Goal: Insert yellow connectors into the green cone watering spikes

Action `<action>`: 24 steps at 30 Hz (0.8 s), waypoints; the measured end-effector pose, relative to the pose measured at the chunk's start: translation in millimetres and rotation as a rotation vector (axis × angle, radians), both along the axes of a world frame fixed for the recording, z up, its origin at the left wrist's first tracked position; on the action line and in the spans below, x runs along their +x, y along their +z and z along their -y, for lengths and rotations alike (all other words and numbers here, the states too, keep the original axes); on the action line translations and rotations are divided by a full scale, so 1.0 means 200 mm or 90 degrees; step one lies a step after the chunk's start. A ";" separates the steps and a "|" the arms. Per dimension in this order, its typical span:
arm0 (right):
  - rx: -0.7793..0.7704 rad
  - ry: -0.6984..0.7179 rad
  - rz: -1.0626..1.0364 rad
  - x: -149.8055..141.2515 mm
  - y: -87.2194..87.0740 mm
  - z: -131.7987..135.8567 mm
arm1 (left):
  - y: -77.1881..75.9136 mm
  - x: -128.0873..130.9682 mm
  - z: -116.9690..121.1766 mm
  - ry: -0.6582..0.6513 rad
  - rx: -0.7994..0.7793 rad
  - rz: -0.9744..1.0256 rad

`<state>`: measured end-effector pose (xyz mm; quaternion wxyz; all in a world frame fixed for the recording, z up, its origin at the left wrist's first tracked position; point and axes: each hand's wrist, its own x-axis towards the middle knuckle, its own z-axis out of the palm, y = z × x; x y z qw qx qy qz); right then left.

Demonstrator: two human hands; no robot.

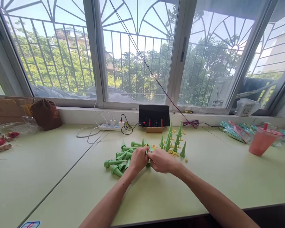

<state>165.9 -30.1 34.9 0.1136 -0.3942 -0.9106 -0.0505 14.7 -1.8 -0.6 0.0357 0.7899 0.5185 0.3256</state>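
My left hand (139, 159) and my right hand (161, 160) meet over the pale green table (61, 177), fingers curled together around a green cone spike (148, 164) that shows only in part between them. Just left of my hands lies a pile of green cone spikes (118, 156) on their sides. Behind and to the right several green spikes (174, 139) stand upright, tips up. Small yellow parts (173, 153) lie scattered among the standing spikes.
A dark phone on a wooden stand (154, 117) sits by the window sill, next to a white power strip (111, 126) with cables. A brown pouch (45, 114) and cardboard are at far left. A pink cup (261, 142) and coloured packets (237, 130) are at right.
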 end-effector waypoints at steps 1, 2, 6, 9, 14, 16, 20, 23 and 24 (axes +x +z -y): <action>0.004 -0.002 -0.012 0.00 -0.02 -0.01 | 0.00 0.00 0.00 0.004 -0.003 0.003; 0.011 -0.004 -0.031 0.00 -0.04 -0.01 | 0.00 0.00 0.00 0.009 -0.002 0.009; 0.032 0.007 -0.105 0.00 -0.13 -0.04 | -0.01 0.00 -0.01 0.009 0.012 0.020; 0.058 0.021 -0.132 -0.01 -0.18 -0.06 | -0.02 0.00 -0.01 0.010 0.018 0.032; 0.067 0.006 -0.226 -0.03 -0.21 -0.06 | -0.02 0.00 -0.01 0.001 0.015 0.049; 0.067 -0.010 -0.270 -0.03 -0.21 -0.06 | -0.02 0.01 -0.01 0.005 0.003 0.036; 0.085 -0.032 -0.325 -0.03 -0.20 -0.05 | -0.02 0.02 0.00 0.016 -0.016 -0.009; 0.093 -0.033 -0.356 -0.03 -0.19 -0.06 | -0.03 0.03 0.00 -0.001 -0.022 -0.033; 0.093 -0.034 -0.365 -0.03 -0.20 -0.06 | -0.03 0.03 0.01 -0.009 -0.024 -0.036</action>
